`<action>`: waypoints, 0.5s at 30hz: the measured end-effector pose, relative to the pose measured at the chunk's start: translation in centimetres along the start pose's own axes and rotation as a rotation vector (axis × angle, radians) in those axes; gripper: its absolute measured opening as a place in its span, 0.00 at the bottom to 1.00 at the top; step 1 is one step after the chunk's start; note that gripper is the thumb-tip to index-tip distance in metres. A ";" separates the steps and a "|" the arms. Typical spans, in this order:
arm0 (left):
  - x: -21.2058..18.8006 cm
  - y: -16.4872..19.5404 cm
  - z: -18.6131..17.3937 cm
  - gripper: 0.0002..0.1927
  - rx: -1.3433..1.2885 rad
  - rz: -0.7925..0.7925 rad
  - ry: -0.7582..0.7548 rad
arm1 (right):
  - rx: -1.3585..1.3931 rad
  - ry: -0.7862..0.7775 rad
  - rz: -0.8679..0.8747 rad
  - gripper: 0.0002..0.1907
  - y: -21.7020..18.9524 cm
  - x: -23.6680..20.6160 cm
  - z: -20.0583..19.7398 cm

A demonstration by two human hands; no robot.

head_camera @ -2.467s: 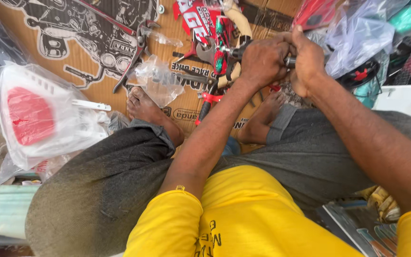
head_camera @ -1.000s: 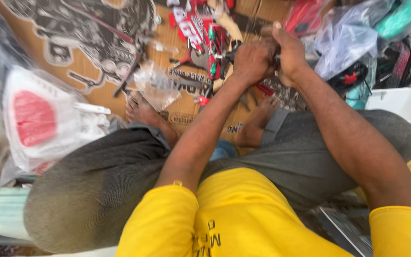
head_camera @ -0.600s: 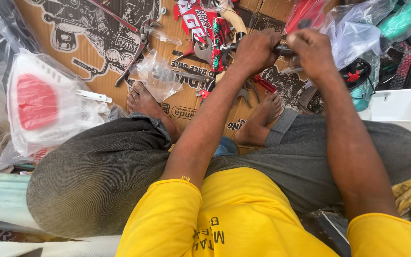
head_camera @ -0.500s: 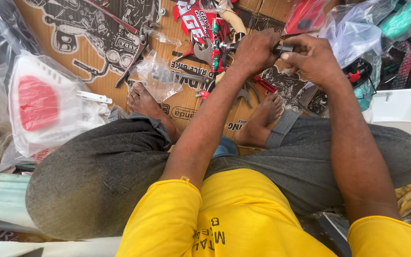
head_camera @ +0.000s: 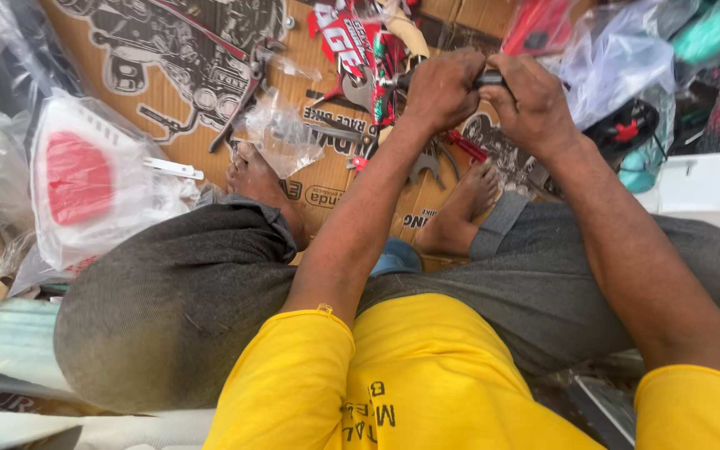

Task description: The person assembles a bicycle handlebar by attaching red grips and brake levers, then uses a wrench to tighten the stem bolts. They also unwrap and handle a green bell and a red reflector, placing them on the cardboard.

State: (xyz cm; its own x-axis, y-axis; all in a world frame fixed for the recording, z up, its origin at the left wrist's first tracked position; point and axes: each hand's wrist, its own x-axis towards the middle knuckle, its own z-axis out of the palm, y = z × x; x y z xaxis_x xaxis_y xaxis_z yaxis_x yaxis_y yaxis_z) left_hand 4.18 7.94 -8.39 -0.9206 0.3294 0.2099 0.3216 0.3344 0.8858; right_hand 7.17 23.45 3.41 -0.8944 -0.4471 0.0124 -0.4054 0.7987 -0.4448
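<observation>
Together, left hand (head_camera: 439, 87) and right hand (head_camera: 531, 100) fingers grip a slim dark metal tool (head_camera: 487, 80).

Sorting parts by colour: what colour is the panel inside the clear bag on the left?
Red panel, on white backing, in the head view.

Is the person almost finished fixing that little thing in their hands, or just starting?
Hard to say. Looks done: one clear bag lies open and crumpled on the cardboard. In hand: the left hand and right hand both grip a small dark rod-shaped part. Probably left: the red-and-white part sits sealed in plastic, and loose tools wait by the feet.
</observation>
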 end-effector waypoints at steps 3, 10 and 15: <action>0.1 -0.1 -0.1 0.11 -0.001 0.016 0.008 | 0.165 -0.013 0.070 0.18 1.1 0.5 0.1; 0.6 0.8 -0.6 0.13 -0.030 -0.036 -0.037 | -0.091 -0.642 0.630 0.14 0.3 -0.3 6.2; 1.3 1.5 -2.1 0.13 -0.112 -0.201 -0.152 | -0.095 -0.512 0.528 0.20 -4.6 -2.8 10.0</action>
State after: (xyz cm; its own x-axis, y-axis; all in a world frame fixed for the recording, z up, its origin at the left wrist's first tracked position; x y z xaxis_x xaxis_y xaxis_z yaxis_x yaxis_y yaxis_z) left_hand 2.99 7.02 -5.96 -0.9169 0.3978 -0.0320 0.1012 0.3093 0.9456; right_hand 13.45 17.06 -3.57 -0.7841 -0.1072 -0.6113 0.0191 0.9803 -0.1964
